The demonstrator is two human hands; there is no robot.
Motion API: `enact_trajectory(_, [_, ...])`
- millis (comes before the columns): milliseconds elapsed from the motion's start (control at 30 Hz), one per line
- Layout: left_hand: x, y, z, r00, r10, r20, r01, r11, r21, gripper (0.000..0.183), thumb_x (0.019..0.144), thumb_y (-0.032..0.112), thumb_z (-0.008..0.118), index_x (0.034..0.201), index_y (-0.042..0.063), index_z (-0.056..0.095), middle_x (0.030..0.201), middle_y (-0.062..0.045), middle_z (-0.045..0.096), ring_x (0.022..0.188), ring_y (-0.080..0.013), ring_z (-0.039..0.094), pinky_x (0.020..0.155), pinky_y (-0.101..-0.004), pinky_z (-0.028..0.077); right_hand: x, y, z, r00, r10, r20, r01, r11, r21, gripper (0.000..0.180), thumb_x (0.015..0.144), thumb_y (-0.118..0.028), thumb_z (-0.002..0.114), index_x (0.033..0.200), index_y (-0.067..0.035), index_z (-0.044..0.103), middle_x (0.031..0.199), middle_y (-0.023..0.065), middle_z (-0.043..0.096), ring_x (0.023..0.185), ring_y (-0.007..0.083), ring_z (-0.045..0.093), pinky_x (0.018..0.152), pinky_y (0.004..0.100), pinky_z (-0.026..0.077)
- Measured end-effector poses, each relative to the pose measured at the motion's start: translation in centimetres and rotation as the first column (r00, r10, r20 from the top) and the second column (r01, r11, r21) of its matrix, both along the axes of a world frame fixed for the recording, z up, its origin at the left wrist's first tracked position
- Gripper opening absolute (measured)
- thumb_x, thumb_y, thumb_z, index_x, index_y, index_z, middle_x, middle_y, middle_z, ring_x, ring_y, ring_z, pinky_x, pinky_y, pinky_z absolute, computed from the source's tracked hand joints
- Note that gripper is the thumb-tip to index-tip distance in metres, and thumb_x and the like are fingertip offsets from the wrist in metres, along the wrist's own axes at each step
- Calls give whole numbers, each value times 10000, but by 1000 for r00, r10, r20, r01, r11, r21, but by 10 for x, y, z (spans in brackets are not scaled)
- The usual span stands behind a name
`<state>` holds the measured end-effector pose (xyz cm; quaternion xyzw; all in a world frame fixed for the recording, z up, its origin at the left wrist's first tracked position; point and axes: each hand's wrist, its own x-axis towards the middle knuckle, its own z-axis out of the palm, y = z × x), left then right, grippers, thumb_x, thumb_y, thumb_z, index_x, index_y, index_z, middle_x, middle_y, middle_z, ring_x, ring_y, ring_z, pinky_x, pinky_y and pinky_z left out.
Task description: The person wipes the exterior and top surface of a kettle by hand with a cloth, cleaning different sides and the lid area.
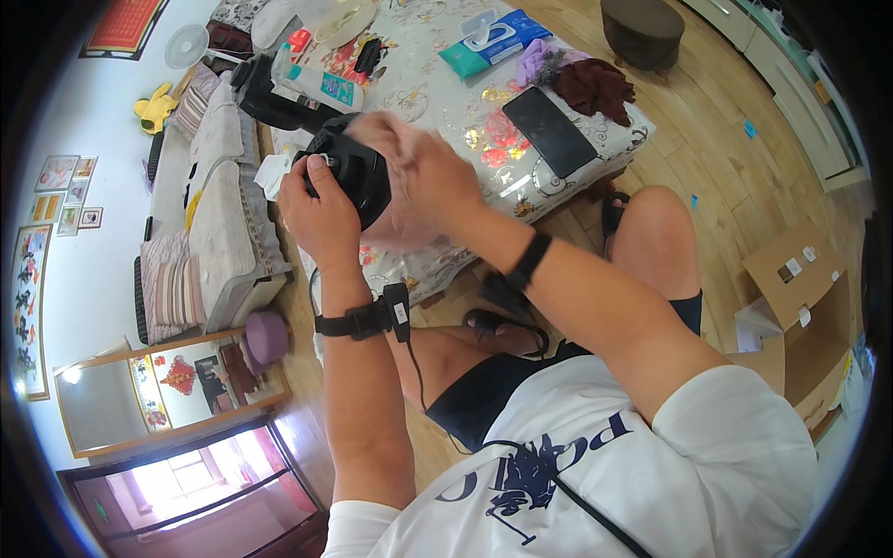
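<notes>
My left hand [322, 209] grips a black plastic appliance [366, 183] with a rounded body, its thumb on top near a small shiny part. From the body a long black section [279, 104] reaches up and left; where the two join is partly hidden. My right hand [443, 181] is blurred and holds a pale pink cloth [404, 216] against the appliance's right side. The cloth hangs over the near part of the table, which has a floral cover [432, 104]. Beside the long section lies a clear bottle with a teal label [338, 87].
On the table are a wet wipes pack [495, 43], a black phone [550, 131], a dark brown cloth [596, 87], a purple cloth [541, 61] and a small black object [368, 56]. A stool [643, 31], an open cardboard box [809, 335] and a sofa [216, 209] stand around.
</notes>
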<state>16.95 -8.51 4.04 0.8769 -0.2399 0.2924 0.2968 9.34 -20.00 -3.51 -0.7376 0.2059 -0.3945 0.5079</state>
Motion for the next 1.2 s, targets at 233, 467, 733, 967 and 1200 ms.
enact_trajectory(233, [-7, -1, 2, 999, 15, -35, -13, 999, 39, 816, 857, 637, 722, 1335, -8, 577, 1432, -255, 508, 1331, -416, 492, 1108, -499, 394, -21, -16, -70, 926, 207, -315, -126, 958, 259, 300, 981, -241, 595, 1215, -59, 646, 1122, 228, 692, 996, 387, 694, 841, 460, 554])
enact_trajectory(467, [-11, -6, 3, 999, 20, -25, -18, 994, 104, 807, 828, 623, 773, 1309, 1, 595, 1325, -210, 562, 1264, -361, 536, 1079, -430, 417, 42, -86, -41, 860, 497, 115, -362, 436, 824, 402, 992, -180, 552, 1374, -61, 598, 1179, 106, 699, 1035, 218, 672, 853, 382, 530])
enact_trajectory(733, [-11, 8, 6, 999, 30, -25, -29, 997, 69, 812, 811, 615, 791, 1307, 2, 598, 1317, -214, 568, 1255, -366, 543, 1064, -433, 432, 18, -37, -77, 931, 355, -84, -248, 785, 567, 465, 987, -381, 495, 1256, -29, 638, 1183, 265, 681, 1107, 395, 667, 953, 466, 507])
enact_trajectory(967, [-11, 2, 5, 1000, 18, 19, -19, 996, 84, 809, 808, 611, 794, 1291, -8, 601, 1306, -221, 570, 1229, -378, 557, 1046, -434, 445, 54, -62, -26, 926, 158, -342, -132, 986, 98, 430, 981, -405, 587, 1232, -61, 644, 1143, 256, 672, 1051, 426, 661, 885, 508, 521])
enact_trajectory(1200, [-11, 2, 2, 999, -18, 36, 16, 998, 67, 800, 845, 589, 774, 1329, -12, 567, 1299, -222, 565, 1232, -375, 540, 1059, -432, 434, 71, -85, -18, 695, 716, 56, -599, 535, 596, 472, 1063, -322, 431, 1505, -198, 542, 1494, 1, 534, 1329, 115, 474, 937, 366, 476])
